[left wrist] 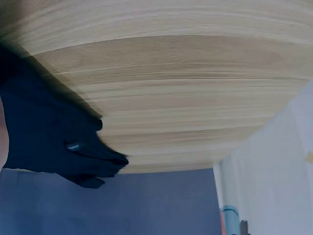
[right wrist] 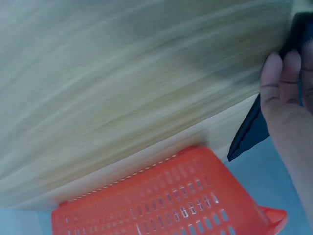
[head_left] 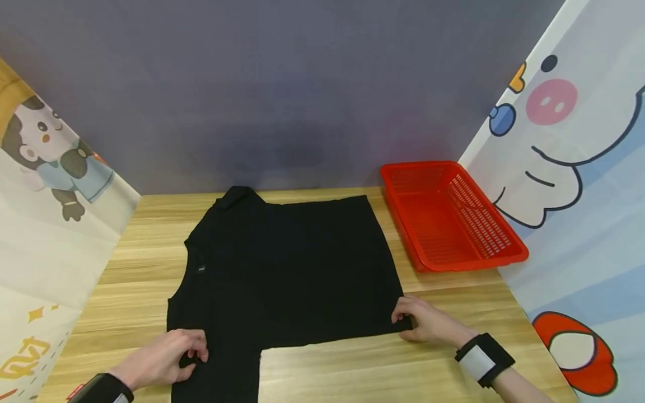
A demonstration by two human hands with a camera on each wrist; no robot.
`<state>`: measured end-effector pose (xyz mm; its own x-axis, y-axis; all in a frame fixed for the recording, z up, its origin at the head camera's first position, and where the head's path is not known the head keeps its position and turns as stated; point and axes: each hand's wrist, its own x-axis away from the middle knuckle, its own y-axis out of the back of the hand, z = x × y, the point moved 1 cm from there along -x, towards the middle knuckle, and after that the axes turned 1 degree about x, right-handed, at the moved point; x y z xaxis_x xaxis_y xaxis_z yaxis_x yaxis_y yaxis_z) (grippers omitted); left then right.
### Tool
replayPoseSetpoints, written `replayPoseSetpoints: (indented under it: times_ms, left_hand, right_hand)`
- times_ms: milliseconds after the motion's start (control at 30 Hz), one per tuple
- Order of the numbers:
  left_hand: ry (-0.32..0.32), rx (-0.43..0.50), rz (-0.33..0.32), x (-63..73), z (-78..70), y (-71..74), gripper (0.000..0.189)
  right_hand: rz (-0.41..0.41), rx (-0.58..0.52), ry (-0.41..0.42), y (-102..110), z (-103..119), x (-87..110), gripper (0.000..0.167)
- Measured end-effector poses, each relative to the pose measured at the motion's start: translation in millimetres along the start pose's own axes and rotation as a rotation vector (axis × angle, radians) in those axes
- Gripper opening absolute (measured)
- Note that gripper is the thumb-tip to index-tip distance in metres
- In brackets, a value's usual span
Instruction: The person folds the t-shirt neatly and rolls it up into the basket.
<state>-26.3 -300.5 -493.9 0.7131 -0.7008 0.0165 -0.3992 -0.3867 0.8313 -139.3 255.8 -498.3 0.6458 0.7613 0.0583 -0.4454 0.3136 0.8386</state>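
A black T-shirt point(head_left: 302, 263) lies spread on the wooden table, its neckline with a small label at the left and its hem at the right. One sleeve reaches toward the near edge and runs out of the head view. My left hand point(head_left: 173, 355) pinches the cloth by the near shoulder, thumb and fingers curled at its edge. At the hem's near corner, my right hand point(head_left: 420, 320) pinches the fabric. In the right wrist view its fingertips point(right wrist: 272, 68) lie on the dark cloth. The left wrist view shows the shirt's collar point(left wrist: 93, 152) and only a sliver of hand.
A red plastic basket point(head_left: 420, 246) with slotted sides stands at the table's back right, beside the shirt's hem. A grey panel point(head_left: 302, 95) rises behind the table point(head_left: 116, 291). Printed cartoon sheets point(head_left: 569, 235) flank it on both sides.
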Motion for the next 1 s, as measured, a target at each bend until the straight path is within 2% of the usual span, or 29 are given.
replayPoseSetpoints:
  times_ms: [133,233,333,467,600,767,933,1000]
  left_hand:
    - [0.040,-0.003,0.020,8.1,-2.0,-2.3,0.049]
    - [0.040,-0.021,0.025,12.3,-3.4,-4.3,0.067]
    - [0.024,-0.070,0.007,14.5,-5.3,-5.6,0.075]
    - [-0.015,-0.131,-0.026,14.1,-6.0,-5.6,0.071]
    - [-0.038,-0.108,-0.041,11.6,-5.5,-5.0,0.056]
    - [-0.028,-0.144,-0.095,11.0,-9.5,-5.0,0.048]
    - [-0.025,-0.198,-0.191,9.1,-13.8,-5.9,0.046]
    - [-0.021,-0.205,-0.205,7.9,-14.2,-7.1,0.044]
  right_hand:
    - [-0.010,-0.022,0.019,0.9,-2.2,2.3,0.028]
    - [-0.025,-0.022,0.033,0.3,-2.4,3.6,0.029]
    - [-0.043,-0.013,0.042,-1.3,-2.2,4.2,0.031]
    - [-0.071,0.005,0.050,-5.2,-2.9,3.9,0.032]
    - [-0.108,0.023,0.073,-9.6,-4.2,2.9,0.027]
    - [-0.147,0.017,0.120,-10.6,-4.1,1.7,0.018]
    - [-0.192,0.025,0.155,-7.7,-2.5,2.8,0.018]
    - [-0.201,0.032,0.153,-7.6,-2.3,2.6,0.018]
